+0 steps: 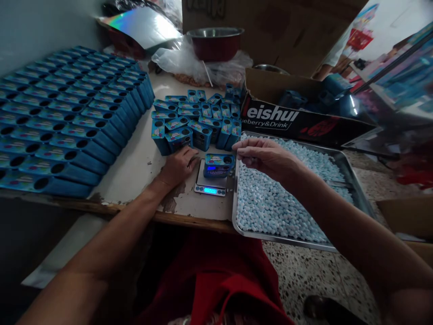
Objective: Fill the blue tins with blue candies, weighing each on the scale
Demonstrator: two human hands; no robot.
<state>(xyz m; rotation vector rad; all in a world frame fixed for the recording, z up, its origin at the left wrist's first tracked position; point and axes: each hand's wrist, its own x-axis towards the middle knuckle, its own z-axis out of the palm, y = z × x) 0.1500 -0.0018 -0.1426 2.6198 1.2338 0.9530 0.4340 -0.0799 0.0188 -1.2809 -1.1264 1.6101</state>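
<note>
Head view, left to right. Far left: rows of blue boxes lie packed side by side on the surface, each with a round hole in its top face. Centre: a looser cluster of the same small blue boxes stands upright, just behind the hands. The left hand rests palm down on the surface, its fingers loosely curled and close together, touching or nearly touching the front of the cluster and lying just left of the scale; it grips nothing that can be seen. A small digital scale with a lit blue display sits at the surface's front edge, and one blue box lies on its platform. The right hand hovers just right of that box, over the near-left corner of the metal tray; its fingers are drawn together at the tips, as if pinching, though what they hold is too small to tell. The tray is filled with pale blue and white candies. Behind it stands an open cardboard carton with printed lettering. At the back, a metal bowl sits on clear plastic bags
</note>
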